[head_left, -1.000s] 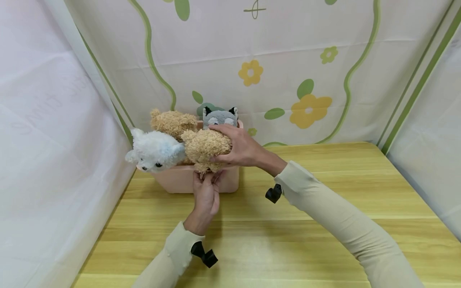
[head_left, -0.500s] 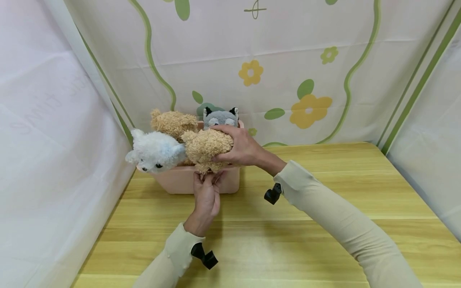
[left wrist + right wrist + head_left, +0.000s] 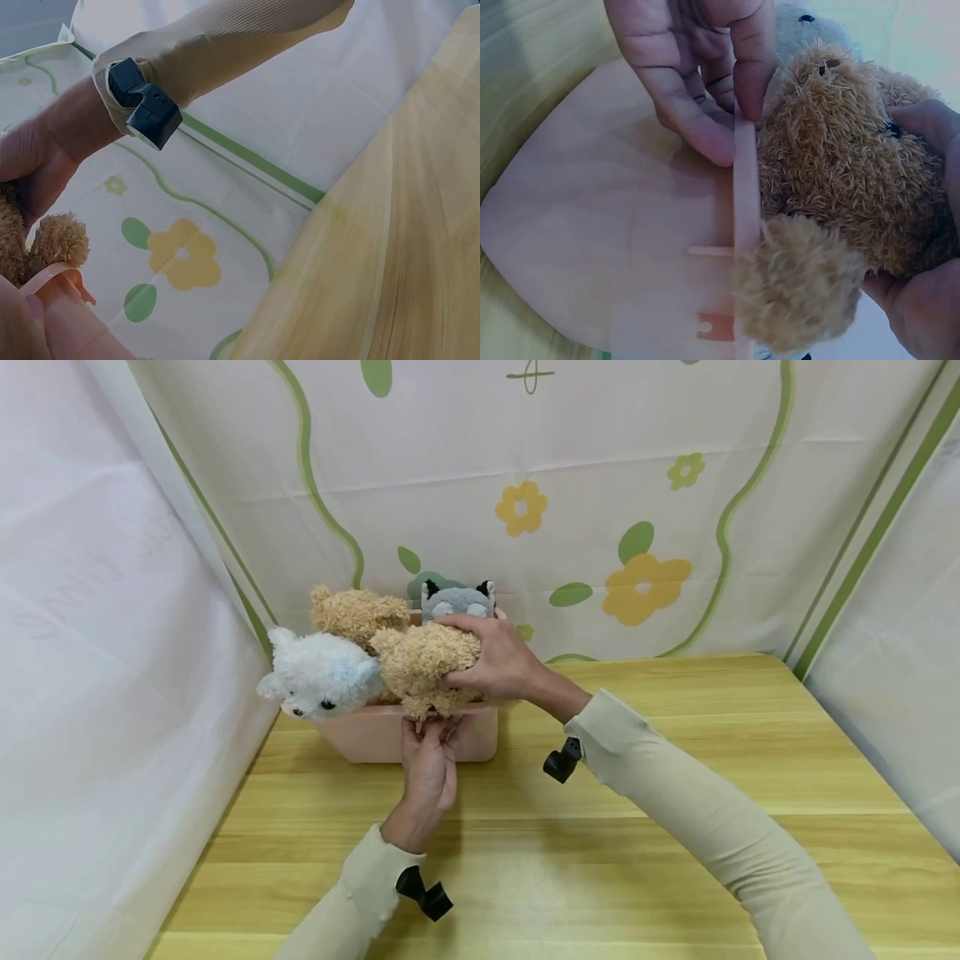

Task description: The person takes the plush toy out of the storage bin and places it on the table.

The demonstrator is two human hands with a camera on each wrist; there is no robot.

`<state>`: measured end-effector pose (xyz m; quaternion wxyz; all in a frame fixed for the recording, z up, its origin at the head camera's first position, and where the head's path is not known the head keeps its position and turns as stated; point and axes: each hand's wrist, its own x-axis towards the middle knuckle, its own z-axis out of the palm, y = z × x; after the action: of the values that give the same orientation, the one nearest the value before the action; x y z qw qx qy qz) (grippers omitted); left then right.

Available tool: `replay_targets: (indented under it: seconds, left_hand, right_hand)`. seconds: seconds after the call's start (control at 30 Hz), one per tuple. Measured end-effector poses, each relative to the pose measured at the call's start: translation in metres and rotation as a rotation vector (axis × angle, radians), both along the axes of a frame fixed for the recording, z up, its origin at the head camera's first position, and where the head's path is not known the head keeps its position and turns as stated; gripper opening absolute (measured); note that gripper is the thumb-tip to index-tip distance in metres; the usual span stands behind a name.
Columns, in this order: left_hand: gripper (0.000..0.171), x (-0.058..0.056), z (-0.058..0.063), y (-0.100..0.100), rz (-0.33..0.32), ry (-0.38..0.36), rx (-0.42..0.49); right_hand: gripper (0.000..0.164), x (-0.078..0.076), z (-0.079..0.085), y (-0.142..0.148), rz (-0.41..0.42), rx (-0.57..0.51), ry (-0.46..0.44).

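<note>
A pink plastic bin point(image 3: 375, 735) stands on the table with several plush toys in it. The left hand point(image 3: 429, 768) pinches its front rim from below; the right wrist view shows those fingers curled at the rim point(image 3: 747, 195). My right hand point(image 3: 498, 664) grips a curly tan plush toy point(image 3: 427, 664) over the bin's front right, thumb and fingers spread around its body. One fluffy limb point(image 3: 802, 285) of it hangs over the rim. A white plush toy point(image 3: 322, 672) leans out at the left, a second tan plush point(image 3: 360, 614) lies behind it, and a grey plush point(image 3: 457, 602) with black-tipped ears sits at the back.
The bin stands near the back left of a wood-grain table point(image 3: 637, 860). Behind it hangs a white cloth point(image 3: 585, 460) with flowers and green lines, and another white cloth point(image 3: 112, 652) borders the left side.
The right hand has shifted slightly left with the tan plush, and a limb now shows beneath the hand on the right. The left hand stays at the rim.
</note>
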<state>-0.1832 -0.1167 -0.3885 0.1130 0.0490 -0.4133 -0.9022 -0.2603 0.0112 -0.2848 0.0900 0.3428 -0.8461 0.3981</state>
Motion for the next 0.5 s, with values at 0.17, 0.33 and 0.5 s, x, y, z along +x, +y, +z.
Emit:
replay_targets:
  seconds: [0.17,0.33,0.5]
  left_hand:
    - [0.022,0.0,0.0,0.0,0.002,0.012,-0.002]
    - [0.017,0.001,0.001,0.001,0.003,0.023,0.005]
    - [0.018,0.001,0.001,0.001,0.012,0.026,0.007]
  right_hand:
    - [0.071,0.004,0.009,-0.001,-0.011,-0.034,-0.041]
    - [0.069,0.007,0.021,-0.001,-0.019,-0.073,-0.037]
    - [0.07,0.005,0.028,0.0,-0.03,-0.056,-0.01]
